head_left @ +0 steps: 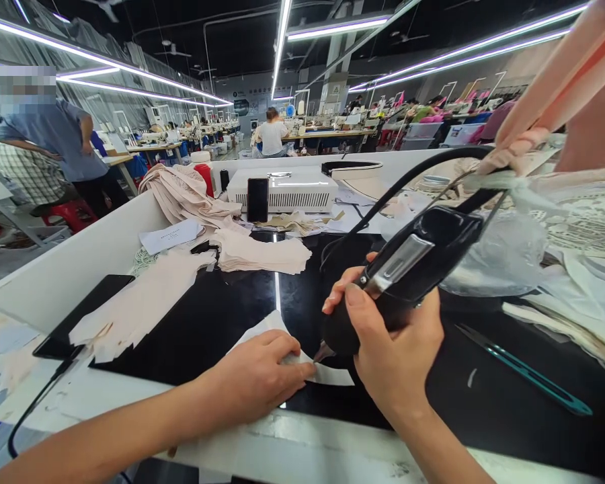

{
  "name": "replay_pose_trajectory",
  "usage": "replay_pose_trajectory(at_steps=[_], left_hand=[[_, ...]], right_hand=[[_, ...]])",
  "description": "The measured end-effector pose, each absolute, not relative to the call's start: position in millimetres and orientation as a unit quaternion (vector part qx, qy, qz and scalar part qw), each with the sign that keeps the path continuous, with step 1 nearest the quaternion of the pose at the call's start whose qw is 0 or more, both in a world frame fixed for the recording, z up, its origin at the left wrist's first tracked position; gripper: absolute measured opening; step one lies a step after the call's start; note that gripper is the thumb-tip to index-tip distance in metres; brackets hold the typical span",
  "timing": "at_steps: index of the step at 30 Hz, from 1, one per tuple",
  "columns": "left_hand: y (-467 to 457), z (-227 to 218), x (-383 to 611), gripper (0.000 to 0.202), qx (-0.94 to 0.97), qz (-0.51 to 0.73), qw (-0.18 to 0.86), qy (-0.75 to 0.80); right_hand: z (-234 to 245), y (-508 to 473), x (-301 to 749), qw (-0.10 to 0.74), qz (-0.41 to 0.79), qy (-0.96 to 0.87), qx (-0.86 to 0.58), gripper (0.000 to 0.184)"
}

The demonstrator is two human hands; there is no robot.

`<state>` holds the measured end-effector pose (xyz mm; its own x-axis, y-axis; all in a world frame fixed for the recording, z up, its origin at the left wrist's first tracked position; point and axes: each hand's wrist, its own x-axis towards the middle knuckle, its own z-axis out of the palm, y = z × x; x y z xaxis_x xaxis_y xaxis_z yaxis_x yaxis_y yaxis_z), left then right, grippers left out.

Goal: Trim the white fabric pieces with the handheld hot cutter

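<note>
My right hand (390,349) is wrapped round a black corded hand tool (413,265) with a metal tip (323,351). The tip touches a small pale fabric piece (327,374) lying on the black work surface (222,316). My left hand (255,376) lies on that fabric piece just left of the tip, fingers bent and pressing it down. The tool's cable (383,198) arcs up and away toward the right.
Stacks of pale cut fabric (262,252) and more pieces (131,316) lie to the left. A white box unit (287,188) with a phone (257,199) stands behind. Lace and plastic (559,235) pile up on the right; teal tweezers (524,370) lie nearby. Other people work at far tables.
</note>
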<state>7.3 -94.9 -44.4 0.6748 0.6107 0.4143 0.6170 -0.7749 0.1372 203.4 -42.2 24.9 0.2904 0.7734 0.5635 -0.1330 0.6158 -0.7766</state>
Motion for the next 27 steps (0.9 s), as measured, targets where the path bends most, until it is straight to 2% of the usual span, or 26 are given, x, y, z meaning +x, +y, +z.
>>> replay_pose_trajectory(at_steps=[12, 17, 21, 25, 27], left_hand=[[-92.2, -47.2, 8.8, 0.023, -0.914, -0.231, 0.004, -0.333], [-88.9, -47.7, 10.5, 0.022, -0.92, -0.202, 0.005, -0.336], [-75.1, -45.6, 9.9, 0.02, -0.924, -0.201, 0.004, -0.326], [-52.9, -41.4, 10.4, 0.014, -0.931, -0.183, 0.032, -0.313], [-44.5, -38.4, 12.0, 0.012, -0.935, -0.164, 0.041, -0.312]], right_hand=[[21.8, -32.8, 195.1, 0.737, 0.317, -0.513, -0.304, 0.043], [25.5, -30.0, 201.3, 0.742, 0.32, -0.506, -0.301, 0.056], [28.7, -26.8, 214.3, 0.739, 0.274, -0.513, -0.342, 0.058], [30.2, -22.1, 235.8, 0.692, 0.228, -0.551, -0.407, 0.059], [25.2, -18.6, 252.3, 0.667, 0.194, -0.556, -0.457, 0.07]])
